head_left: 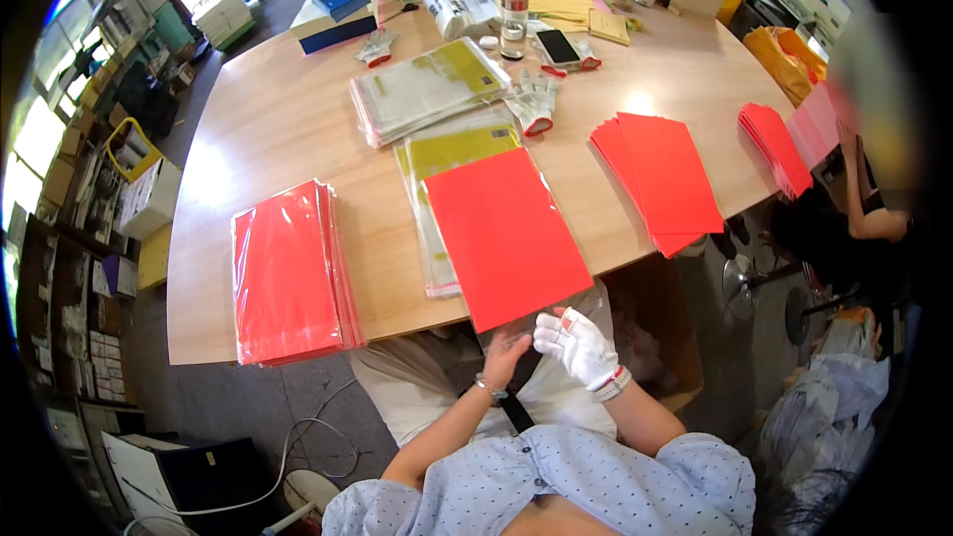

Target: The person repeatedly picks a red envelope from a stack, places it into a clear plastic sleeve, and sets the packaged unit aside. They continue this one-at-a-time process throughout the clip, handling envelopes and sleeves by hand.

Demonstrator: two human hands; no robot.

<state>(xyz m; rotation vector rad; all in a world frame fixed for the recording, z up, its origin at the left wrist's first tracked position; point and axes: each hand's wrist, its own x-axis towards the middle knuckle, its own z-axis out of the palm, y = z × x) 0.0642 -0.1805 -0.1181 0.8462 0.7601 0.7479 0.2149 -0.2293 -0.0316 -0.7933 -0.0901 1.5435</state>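
Observation:
A red sheet in a clear plastic sleeve (506, 238) lies before me, its lower edge over the table's front edge. Just below that edge is my left hand (504, 359), bare, its fingers loosely apart; whether they touch the sleeve's clear flap I cannot make out. Close beside it, my right hand (576, 347) wears a white glove with uncovered fingertips. Its fingers are partly bent and apart, with nothing visible in them. Beneath the red sheet lie clear sleeves with an olive-yellow panel (422, 208). Left of them stands a stack of sleeved red sheets (283, 278).
Fanned red sheets (665, 179) lie to the right, and another red bundle (774, 149) sits near a co-worker's arm (856, 174). Farther back are a pile of clear sleeves (427, 89), a white glove (536, 99), a phone (558, 47), a jar (513, 25) and blue books (338, 15).

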